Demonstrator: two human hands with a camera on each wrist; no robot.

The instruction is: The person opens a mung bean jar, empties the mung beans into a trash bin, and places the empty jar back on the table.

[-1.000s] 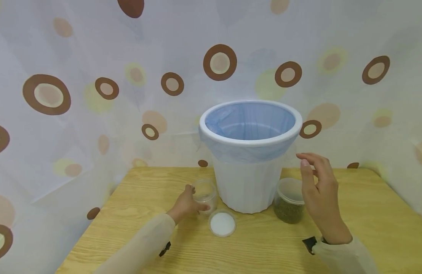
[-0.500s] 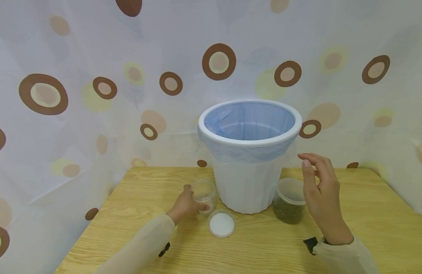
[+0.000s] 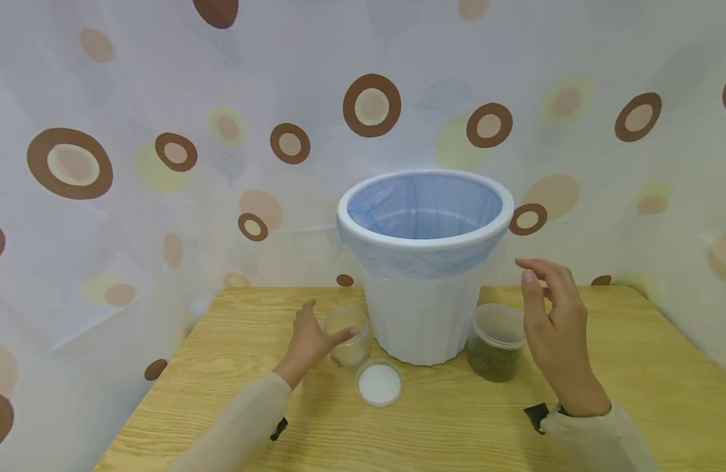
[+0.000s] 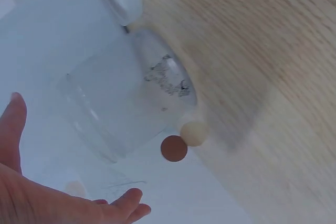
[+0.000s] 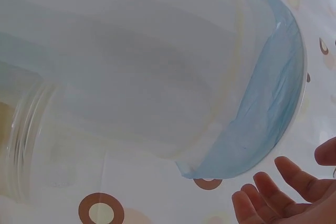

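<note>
My left hand (image 3: 310, 337) is spread beside a clear plastic jar (image 3: 358, 353), fingers on its far left side and thumb overlapping its rim in the head view. In the left wrist view a gap shows between the fingers and the jar (image 4: 121, 103), which has a few dark flecks at its bottom. My right hand (image 3: 556, 321) hangs in the air, fingers loosely bent and nothing in them. Nearest to it is a second clear jar (image 3: 495, 354), partly filled with dark green bits. In the right wrist view the hand (image 5: 289, 198) is below the bin's rim.
A white bin (image 3: 422, 314) lined with a blue bag (image 3: 398, 259) stands between the jars on the wooden table (image 3: 233, 328). In front of the left jar lies a small round white lid-like piece (image 3: 379, 385). Behind hangs a sheet (image 3: 434, 52) patterned with circles.
My left hand has let go of the clear jar, opening its fingers and drawing slightly back to the left. The jar stays in place. My right hand has hardly moved.
</note>
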